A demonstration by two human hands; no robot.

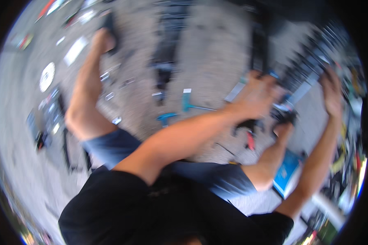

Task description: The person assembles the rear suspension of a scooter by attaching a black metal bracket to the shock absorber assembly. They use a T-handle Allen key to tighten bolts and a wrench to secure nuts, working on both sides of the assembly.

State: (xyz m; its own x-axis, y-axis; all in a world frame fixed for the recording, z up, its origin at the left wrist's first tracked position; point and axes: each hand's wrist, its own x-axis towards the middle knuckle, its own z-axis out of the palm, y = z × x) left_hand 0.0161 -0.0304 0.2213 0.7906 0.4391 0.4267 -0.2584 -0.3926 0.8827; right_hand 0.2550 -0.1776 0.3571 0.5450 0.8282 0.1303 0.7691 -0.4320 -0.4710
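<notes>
Motion blur smears much of the head view. My left hand (257,96) reaches across to the right, its fingers bent near a dark ribbed piece (304,61) and a small shiny metal part (284,107). Whether those fingers grip anything is not clear. Farther right, my right hand (332,92) has its blurred fingers up against the right side of the ribbed piece, seemingly touching it. A pale flat bar (302,90) runs along that piece between both hands. Just below my left hand lies a tool with a red handle (250,140).
Two blue T-handled tools (186,101) (166,118) lie on the ground at centre. A blue box (287,169) sits by my right knee. At left are a perforated disc (47,76) and a white card (75,50). Another dark ribbed strip (172,36) stretches away ahead; clutter lines the right.
</notes>
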